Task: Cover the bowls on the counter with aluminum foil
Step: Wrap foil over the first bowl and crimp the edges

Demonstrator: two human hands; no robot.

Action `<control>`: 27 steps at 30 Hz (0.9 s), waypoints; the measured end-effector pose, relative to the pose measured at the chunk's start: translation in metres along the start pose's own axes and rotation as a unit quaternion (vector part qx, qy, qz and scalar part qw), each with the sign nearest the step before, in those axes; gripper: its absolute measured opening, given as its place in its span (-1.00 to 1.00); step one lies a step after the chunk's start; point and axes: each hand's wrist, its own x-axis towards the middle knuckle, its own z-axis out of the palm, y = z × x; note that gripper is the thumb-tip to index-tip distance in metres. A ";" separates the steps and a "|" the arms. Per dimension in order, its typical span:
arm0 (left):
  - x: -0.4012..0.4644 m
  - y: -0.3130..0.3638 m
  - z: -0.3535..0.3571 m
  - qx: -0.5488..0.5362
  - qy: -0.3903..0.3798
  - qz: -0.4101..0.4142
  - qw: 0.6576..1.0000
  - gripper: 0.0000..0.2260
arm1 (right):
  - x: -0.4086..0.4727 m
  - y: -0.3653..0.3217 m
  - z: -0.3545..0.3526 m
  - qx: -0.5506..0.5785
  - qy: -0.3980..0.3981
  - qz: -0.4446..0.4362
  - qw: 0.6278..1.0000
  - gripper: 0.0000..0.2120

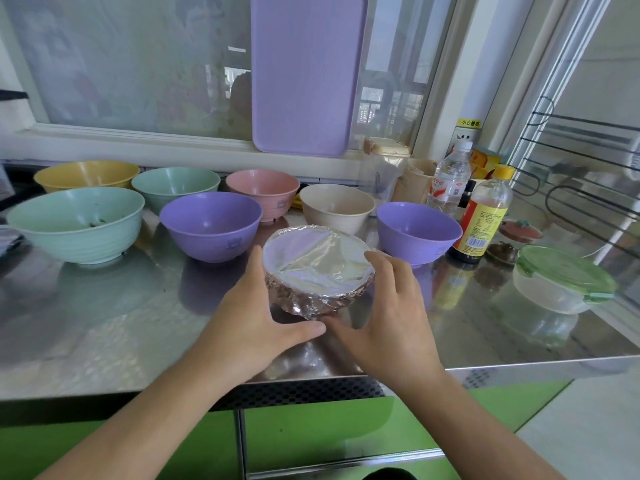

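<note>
My left hand [250, 317] and right hand [388, 317] cup the foil-wrapped bowl [317, 271] from either side at the near middle of the steel desk [104, 323]; each grip is spread, fingers fairly straight and laid against the crinkled foil [304, 299] at the bowl's flanks, thumbs meeting just in front of its base; the foil lies smooth and taut over the rim, bunched below. Behind it stand the bare bowls — a yellow bowl [86, 174] and a mint bowl [176, 185] at the back left, a larger mint bowl [76, 223] at the near left, a purple bowl [210, 225] just left of the wrapped one, a pink bowl [263, 194], a cream bowl [336, 206], and a second purple bowl [417, 230] to the right. Further right stand a water bottle [449, 178] and a sauce bottle [481, 216], with a green-lidded tub [564, 278] near the edge; a lilac tray [308, 74] leans upright against the window.
</note>
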 end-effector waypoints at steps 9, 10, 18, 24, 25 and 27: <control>0.002 -0.003 -0.001 -0.090 0.002 -0.048 0.995 0.42 | 0.025 0.008 -0.040 0.153 -0.103 0.036 0.982 -0.22; 0.001 0.000 -0.002 -0.103 0.005 -0.044 0.994 0.38 | 0.030 0.006 -0.042 0.181 -0.127 0.058 0.974 -0.27; 0.011 0.008 0.006 -0.086 0.032 -0.033 0.995 0.13 | 0.024 -0.008 -0.037 0.369 -0.143 0.120 0.911 -0.49; 0.017 0.009 -0.007 -0.072 -0.019 -0.068 0.995 -0.24 | 0.022 0.012 -0.031 0.380 -0.053 0.190 0.904 -0.68; 0.018 0.007 -0.009 -0.079 -0.024 -0.064 0.995 -0.11 | 0.023 0.017 -0.030 0.375 -0.051 0.195 0.905 -0.70; 0.018 0.008 -0.011 -0.084 -0.029 -0.067 0.994 0.13 | 0.026 0.023 -0.030 0.350 -0.062 0.197 0.914 -0.71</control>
